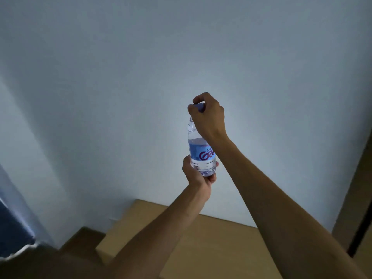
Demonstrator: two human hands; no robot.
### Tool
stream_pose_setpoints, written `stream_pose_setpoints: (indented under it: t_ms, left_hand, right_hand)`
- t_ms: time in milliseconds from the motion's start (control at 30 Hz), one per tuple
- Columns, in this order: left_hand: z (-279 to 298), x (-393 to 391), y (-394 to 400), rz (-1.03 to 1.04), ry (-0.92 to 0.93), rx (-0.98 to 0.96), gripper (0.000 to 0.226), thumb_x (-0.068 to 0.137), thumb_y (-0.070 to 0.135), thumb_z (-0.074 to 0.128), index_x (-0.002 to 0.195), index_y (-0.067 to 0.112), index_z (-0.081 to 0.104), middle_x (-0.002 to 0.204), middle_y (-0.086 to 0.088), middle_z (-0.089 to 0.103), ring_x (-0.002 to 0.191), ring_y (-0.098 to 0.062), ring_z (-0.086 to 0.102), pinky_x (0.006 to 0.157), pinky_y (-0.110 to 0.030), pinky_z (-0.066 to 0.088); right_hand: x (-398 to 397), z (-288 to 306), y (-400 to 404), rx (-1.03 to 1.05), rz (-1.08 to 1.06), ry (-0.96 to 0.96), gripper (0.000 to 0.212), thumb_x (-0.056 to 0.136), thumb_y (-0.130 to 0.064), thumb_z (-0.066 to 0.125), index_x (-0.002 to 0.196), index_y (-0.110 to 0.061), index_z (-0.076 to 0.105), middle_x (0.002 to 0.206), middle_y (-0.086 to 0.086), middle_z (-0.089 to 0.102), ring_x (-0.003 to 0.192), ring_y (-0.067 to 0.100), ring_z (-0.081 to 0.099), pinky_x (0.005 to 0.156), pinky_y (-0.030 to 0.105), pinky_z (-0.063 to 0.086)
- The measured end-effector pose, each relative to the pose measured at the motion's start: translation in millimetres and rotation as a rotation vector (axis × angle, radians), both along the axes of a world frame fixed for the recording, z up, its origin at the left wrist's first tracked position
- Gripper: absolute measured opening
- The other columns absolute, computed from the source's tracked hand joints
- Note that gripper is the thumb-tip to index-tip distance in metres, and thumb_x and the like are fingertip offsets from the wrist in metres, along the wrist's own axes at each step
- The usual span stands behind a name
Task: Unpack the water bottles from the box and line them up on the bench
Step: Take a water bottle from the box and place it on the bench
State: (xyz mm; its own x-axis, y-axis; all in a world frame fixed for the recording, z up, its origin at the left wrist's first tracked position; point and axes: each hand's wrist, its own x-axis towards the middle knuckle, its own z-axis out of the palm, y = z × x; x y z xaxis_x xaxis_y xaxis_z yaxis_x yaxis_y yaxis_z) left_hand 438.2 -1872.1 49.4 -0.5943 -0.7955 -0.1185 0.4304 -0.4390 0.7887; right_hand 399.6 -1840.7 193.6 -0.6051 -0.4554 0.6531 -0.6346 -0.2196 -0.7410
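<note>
A clear water bottle (201,150) with a blue label is held upright in the air against a pale wall (120,97), above a cardboard box (201,244). The left hand (196,175) cups the bottle's base, fingers curled round it. The right hand (208,115) grips the cap from above, fingertips pinching it.

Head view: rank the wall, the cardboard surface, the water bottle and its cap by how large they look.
1. wall
2. cardboard surface
3. water bottle
4. cap, mostly hidden under the right hand, so its full extent is unsure.
</note>
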Motion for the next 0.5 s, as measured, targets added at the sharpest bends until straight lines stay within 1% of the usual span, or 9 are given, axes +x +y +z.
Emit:
stream_pose_setpoints:
  t_ms: [133,200,267,333,367,433,500]
  left_hand:
    - [-4.1,24.7,-30.0,0.058,-0.007,-0.022,0.04,0.096,0.045,0.039,0.09,0.013,0.062,0.063,-0.002,0.062,0.051,-0.014,0.061,0.053,-0.019,0.048]
    - [-8.8,41.9,-59.7,0.119,-0.009,-0.013,0.038,0.094,0.041,0.039,0.09,0.011,0.062,0.067,-0.004,0.062,0.05,-0.015,0.06,0.049,-0.018,0.046]
    - [-16.3,57.9,-91.8,0.16,-0.006,0.013,0.039,0.09,0.039,0.038,0.084,0.009,0.063,0.07,-0.007,0.062,0.05,-0.017,0.058,0.045,-0.015,0.039]
    - [-20.3,68.1,-117.3,0.183,-0.031,0.02,0.039,0.085,0.038,0.038,0.079,0.01,0.063,0.07,-0.009,0.062,0.052,-0.018,0.055,0.046,-0.015,0.031]
    - [-20.9,70.8,-129.8,0.187,-0.052,0.014,0.039,0.084,0.038,0.038,0.077,0.01,0.064,0.069,-0.01,0.062,0.053,-0.018,0.052,0.046,-0.017,0.029]
    - [-22.7,73.1,-160.6,0.202,-0.083,0.008,0.042,0.083,0.039,0.038,0.07,0.01,0.066,0.067,-0.011,0.063,0.047,-0.017,0.047,0.046,-0.018,0.029]
    - [-24.3,74.4,-182.6,0.221,-0.086,0.043,0.045,0.085,0.04,0.037,0.069,0.009,0.066,0.068,-0.013,0.064,0.041,-0.016,0.046,0.045,-0.017,0.032]
  right_hand:
    - [7.2,-6.9,-31.7,-0.028,0.043,-0.031,0.011,0.084,-0.023,0.065,0.094,-0.019,0.063,0.059,-0.013,0.061,0.051,-0.001,0.058,0.053,0.013,0.041]
    - [10.2,-12.2,-62.6,0.019,0.064,-0.035,0.02,0.077,-0.03,0.074,0.092,-0.021,0.064,0.064,-0.009,0.066,0.055,0.002,0.061,0.054,0.015,0.045]
    - [12.8,-18.9,-93.3,0.074,0.086,-0.034,0.031,0.07,-0.039,0.08,0.092,-0.022,0.065,0.07,-0.006,0.069,0.062,0.007,0.065,0.06,0.02,0.05]
    - [13.9,-25.9,-123.8,0.098,0.102,-0.038,0.035,0.068,-0.043,0.081,0.092,-0.022,0.066,0.071,-0.008,0.068,0.064,0.007,0.065,0.064,0.022,0.052]
    - [15.1,-29.3,-139.5,0.106,0.108,-0.039,0.036,0.068,-0.044,0.081,0.091,-0.022,0.066,0.07,-0.011,0.066,0.064,0.005,0.064,0.064,0.022,0.051]
    - [17.6,-33.7,-175.4,0.116,0.139,-0.034,0.035,0.067,-0.045,0.082,0.088,-0.022,0.066,0.066,-0.017,0.06,0.062,0.001,0.059,0.059,0.018,0.046]
    - [21.5,-32.9,-202.9,0.136,0.198,0.003,0.031,0.067,-0.044,0.083,0.082,-0.022,0.065,0.064,-0.019,0.058,0.06,-0.002,0.056,0.056,0.016,0.04]
